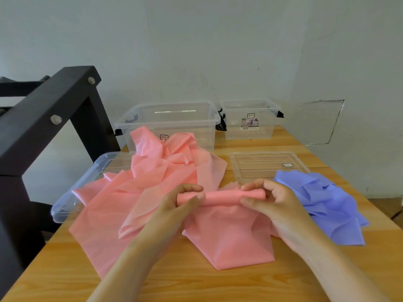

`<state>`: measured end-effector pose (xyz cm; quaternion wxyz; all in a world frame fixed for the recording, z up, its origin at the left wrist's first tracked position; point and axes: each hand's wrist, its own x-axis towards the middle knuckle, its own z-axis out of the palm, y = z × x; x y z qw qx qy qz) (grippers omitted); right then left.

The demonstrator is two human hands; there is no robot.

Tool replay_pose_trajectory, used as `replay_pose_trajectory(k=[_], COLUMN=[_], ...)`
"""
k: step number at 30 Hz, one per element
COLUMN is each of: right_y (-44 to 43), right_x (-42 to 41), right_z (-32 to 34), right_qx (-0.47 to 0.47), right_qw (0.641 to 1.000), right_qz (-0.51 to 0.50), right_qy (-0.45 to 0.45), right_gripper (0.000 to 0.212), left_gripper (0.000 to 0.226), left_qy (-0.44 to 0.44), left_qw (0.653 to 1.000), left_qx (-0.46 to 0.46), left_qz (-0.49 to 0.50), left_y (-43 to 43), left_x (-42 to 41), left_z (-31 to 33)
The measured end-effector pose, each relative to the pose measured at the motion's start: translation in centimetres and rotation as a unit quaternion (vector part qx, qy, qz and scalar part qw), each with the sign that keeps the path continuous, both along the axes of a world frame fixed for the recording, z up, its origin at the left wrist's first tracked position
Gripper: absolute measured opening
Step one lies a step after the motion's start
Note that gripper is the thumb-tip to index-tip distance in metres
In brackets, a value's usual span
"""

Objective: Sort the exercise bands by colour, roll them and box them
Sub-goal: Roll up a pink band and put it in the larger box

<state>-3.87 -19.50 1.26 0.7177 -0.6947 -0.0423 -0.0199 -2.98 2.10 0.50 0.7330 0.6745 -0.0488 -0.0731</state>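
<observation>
Soft, even daylight (slight wide-angle edge bowing)

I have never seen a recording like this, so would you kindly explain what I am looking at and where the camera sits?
There is no machine here: a person works with bare hands, and the one picture comes from a camera worn on their head, looking forward and down. The left hand and right hand each grip an end of a pink roll, the rolled-up part of a band whose loose end trails on the wooden table. More pink bands lie heaped behind it, and purple bands lie to the right. At the back stand a larger box and a smaller box, both clear and open; a left lid and a right lid lie flat nearer. A black frame stands at the left.
</observation>
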Motion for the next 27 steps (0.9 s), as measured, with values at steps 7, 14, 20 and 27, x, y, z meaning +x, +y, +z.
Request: replay_pose_trajectory(k=[7, 14, 20, 27], right_y=[0.2, 0.3, 0.3, 0.3], right_x=[0.0, 0.1, 0.1, -0.1], right_z=[-0.2, -0.2, -0.6, 0.0], right_qx=[-0.009, -0.050, -0.038, -0.051], right_qw=[1.000, 0.997, 0.997, 0.998], right_qz=[0.026, 0.003, 0.064, 0.016], right_qy=[-0.005, -0.059, 0.008, -0.035], right_gripper=[0.026, 0.033, 0.025, 0.026], left_gripper=[0.024, 0.023, 0.033, 0.024], left_qy=[-0.038, -0.028, -0.066, -0.007], left_qw=[0.999, 0.998, 0.998, 1.000], left_qx=[-0.001, 0.059, -0.007, 0.011], left_qz=[0.013, 0.002, 0.025, -0.013], left_y=[0.4, 0.2, 0.2, 0.2], left_x=[0.0, 0.2, 0.1, 0.5], left_z=[0.4, 0.0, 0.3, -0.5])
